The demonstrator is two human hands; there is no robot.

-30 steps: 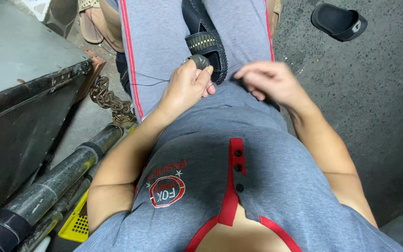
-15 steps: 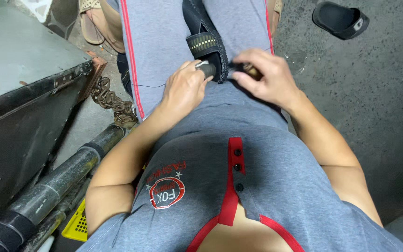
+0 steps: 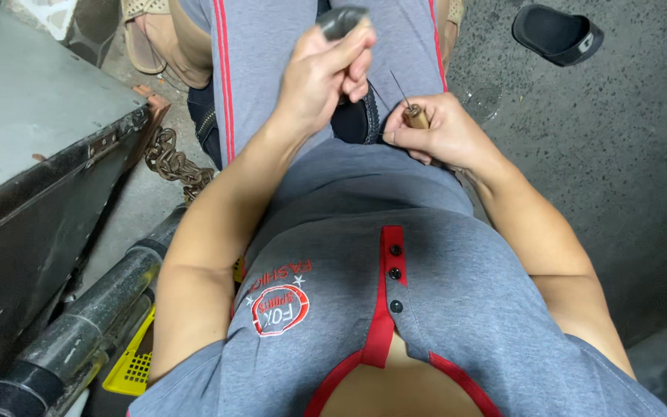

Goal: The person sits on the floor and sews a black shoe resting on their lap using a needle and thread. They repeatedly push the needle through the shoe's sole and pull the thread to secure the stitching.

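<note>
Left hand (image 3: 326, 73) is raised over the lap and is clenched around a dark shoe (image 3: 345, 22), of which only a rounded grey-black part shows above the fingers at the top edge; another black part of it lies lower, between the two hands. Going from the left side, a dark metal box (image 3: 32, 177) with a grey top stands beside the person, and a rusty chain (image 3: 175, 164) hangs just beside its corner. Below it lie dark pipes (image 3: 79, 324) on the floor, with a yellow plastic crate (image 3: 129, 363) near them. In the middle are the grey trousers with red stripes and the grey shirt with a red placket. Right hand (image 3: 445, 135) rests on the lap and grasps an awl (image 3: 414, 114) with a wooden handle; its thin metal needle points up and to the left, toward the shoe. A thin thread seems to run from this hand, but it is too fine to be sure. At the upper right, a black sandal (image 3: 557, 35) lies on the rough concrete floor (image 3: 627, 154), well apart from the hands.
</note>
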